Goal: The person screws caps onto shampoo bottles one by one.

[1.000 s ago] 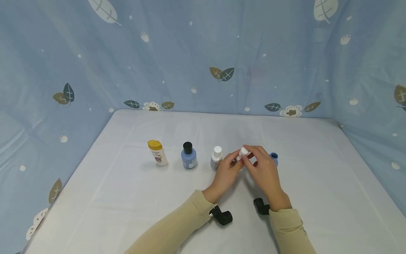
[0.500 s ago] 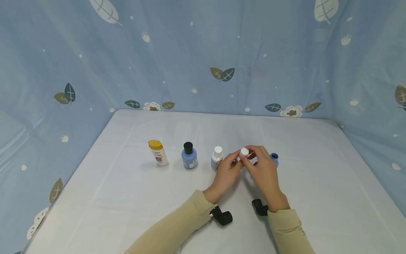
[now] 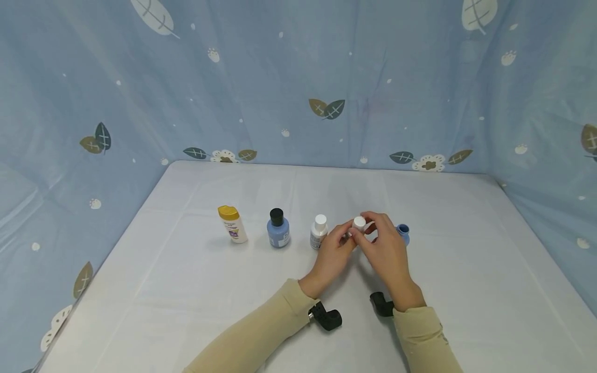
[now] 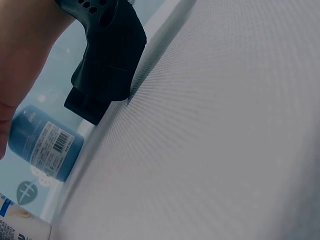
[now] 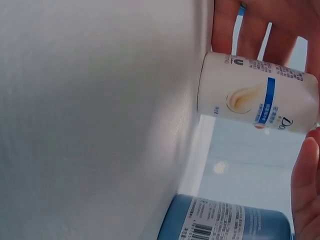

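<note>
A small white bottle with a blue band [image 5: 250, 95] stands between the two hands; its lower left is covered by fingers. My left hand [image 3: 328, 259] grips its body in the head view. My right hand [image 3: 384, 248] has thumb and fingers round the bottle's white cap [image 3: 359, 223]. Just left of the left hand stands another white-capped bottle [image 3: 319, 233]. Behind the right hand is a blue bottle [image 3: 403, 235] with an uncovered mouth; its label shows in the left wrist view, beside the right hand [image 4: 20, 55].
Farther left stand a blue bottle with a black cap [image 3: 278, 233] and a white bottle with a yellow cap [image 3: 235, 228]. Black wrist mounts [image 3: 326, 318] hang beneath the sleeves. A patterned blue curtain [image 3: 280, 77] surrounds the white table [image 3: 186, 290].
The white cap has gone from tilted to upright between the hands. Fingers of the right hand have shifted slightly round it; the left hand has hardly moved.
</note>
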The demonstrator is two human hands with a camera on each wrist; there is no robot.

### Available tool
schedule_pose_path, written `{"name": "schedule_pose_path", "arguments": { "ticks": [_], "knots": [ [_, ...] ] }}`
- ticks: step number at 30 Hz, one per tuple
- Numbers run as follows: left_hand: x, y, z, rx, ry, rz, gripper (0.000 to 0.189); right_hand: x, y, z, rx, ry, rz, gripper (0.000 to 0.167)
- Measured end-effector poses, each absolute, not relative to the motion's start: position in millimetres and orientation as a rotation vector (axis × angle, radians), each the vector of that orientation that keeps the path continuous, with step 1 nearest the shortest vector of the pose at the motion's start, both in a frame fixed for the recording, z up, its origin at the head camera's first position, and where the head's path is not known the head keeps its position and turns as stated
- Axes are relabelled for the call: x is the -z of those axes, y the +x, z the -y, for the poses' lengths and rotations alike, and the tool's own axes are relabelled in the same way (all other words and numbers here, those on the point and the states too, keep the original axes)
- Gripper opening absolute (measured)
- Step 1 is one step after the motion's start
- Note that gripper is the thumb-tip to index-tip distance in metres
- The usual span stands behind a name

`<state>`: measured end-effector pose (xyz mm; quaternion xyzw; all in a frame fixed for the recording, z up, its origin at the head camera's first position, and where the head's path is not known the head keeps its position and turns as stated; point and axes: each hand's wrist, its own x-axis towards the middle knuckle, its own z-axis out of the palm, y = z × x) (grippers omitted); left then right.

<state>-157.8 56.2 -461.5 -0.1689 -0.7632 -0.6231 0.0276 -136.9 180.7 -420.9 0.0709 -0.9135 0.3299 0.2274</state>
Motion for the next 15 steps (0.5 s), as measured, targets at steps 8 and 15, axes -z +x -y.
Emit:
{"name": "schedule_pose_path", "arguments": {
  "ticks": [8,15],
  "knots": [
    [460.5,-158.2,-55.7,1.932,-0.558,2.327,0.034,417.6,-134.7,-183.5,-0.885,0.332,2.516,0.032],
    [430.4,-142.1,-50.6,1.978,-0.556,2.311,0.033,419.3,-135.3,-185.2,-0.877,0.363,2.480,0.032]
  ]
}}
